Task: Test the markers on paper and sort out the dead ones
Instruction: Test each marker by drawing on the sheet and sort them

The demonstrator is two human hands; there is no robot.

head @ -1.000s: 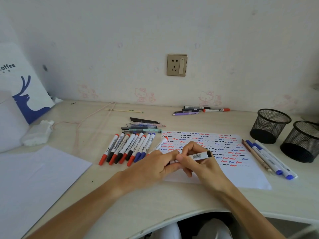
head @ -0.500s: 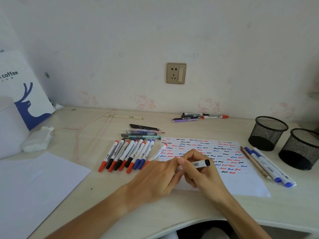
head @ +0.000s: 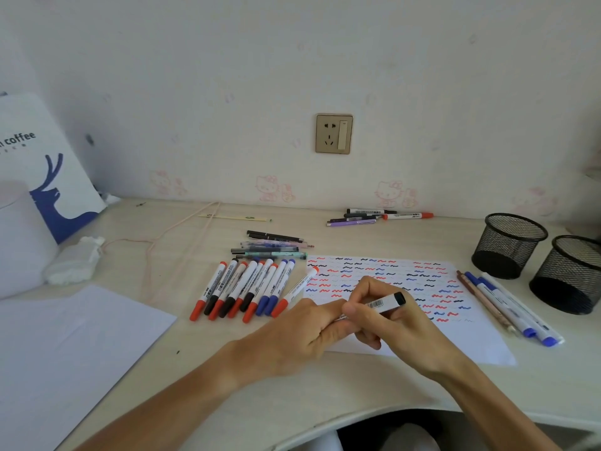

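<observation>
Two hands: both meet over the near-left part of the test sheet (head: 406, 340), at about 6 o'clock on the desk (head: 201, 379).
Right hand: the right hand (head: 390, 317) has its fingers curled round a white marker (head: 385, 301) with a barcode label; its black end points toward 2 o'clock.
Left hand: the left hand (head: 302, 330) pinches the marker's other end, which its fingers hide (so I cannot tell whether a cap is on or coming off).
Sheet: rows of red, blue and black squiggles cover most of it, leaving a bare strip along the near edge.
Waiting row: a fan of capped markers (head: 247, 291) with red, black and blue caps lies at 9 o'clock from the sheet, just beside it.
Other groups: slim pens (head: 273, 247) at 11 o'clock, a small cluster (head: 377, 216) by the wall at 12 o'clock, and blue-capped pens (head: 507, 304) at 3 o'clock, near two mesh cups (head: 510, 245).
Step in hand: most likely uncapping or recapping around a test stroke.
Next move: if uncapping, pull the ends apart along the barrel, then bring the tip to a bare patch; if recapping, press home and lay it with the right group.
</observation>
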